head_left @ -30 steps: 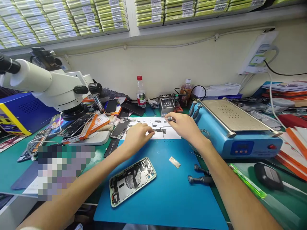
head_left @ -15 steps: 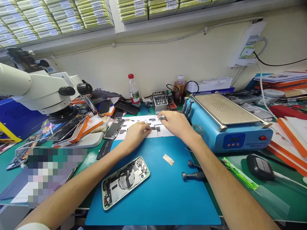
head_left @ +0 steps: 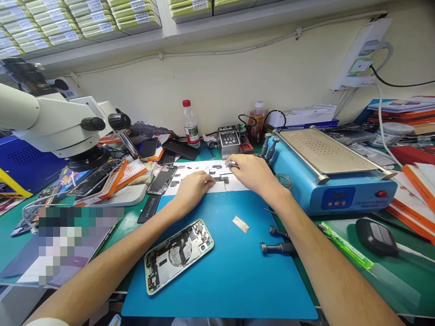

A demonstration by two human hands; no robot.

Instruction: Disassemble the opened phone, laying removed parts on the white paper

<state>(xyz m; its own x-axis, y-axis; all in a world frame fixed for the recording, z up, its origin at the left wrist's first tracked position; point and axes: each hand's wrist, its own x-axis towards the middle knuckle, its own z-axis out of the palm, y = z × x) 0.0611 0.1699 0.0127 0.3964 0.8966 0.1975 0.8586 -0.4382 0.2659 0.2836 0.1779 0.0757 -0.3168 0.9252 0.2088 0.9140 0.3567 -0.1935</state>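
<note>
My left hand (head_left: 193, 186) rests on a white sheet of paper (head_left: 243, 188), thumb and fingers pinched together. Its fingertips meet the left end of a small black phone part (head_left: 222, 180); whether something is gripped between them is hidden. My right hand (head_left: 251, 174) curls over the sheet's right side, closed on a short metallic tool (head_left: 233, 164) whose working end I cannot make out. Several small dark phone parts lie on the paper. Nearer me, on a blue mat (head_left: 217, 276), an opened phone housing (head_left: 173, 256) lies tilted with its inside up.
A small metal plate (head_left: 241, 224) and dark-handled knobs (head_left: 277, 247) lie on the mat. A blue heating machine (head_left: 353, 194) stands right. A microscope (head_left: 57, 122) rises left. A phone screen (head_left: 163, 180) and a black battery (head_left: 149, 209) lie beside the paper. Bottles (head_left: 191, 127) stand behind.
The camera view has shifted slightly. Both hands keep nearly the same place over the paper, and the phone housing lies as before.
</note>
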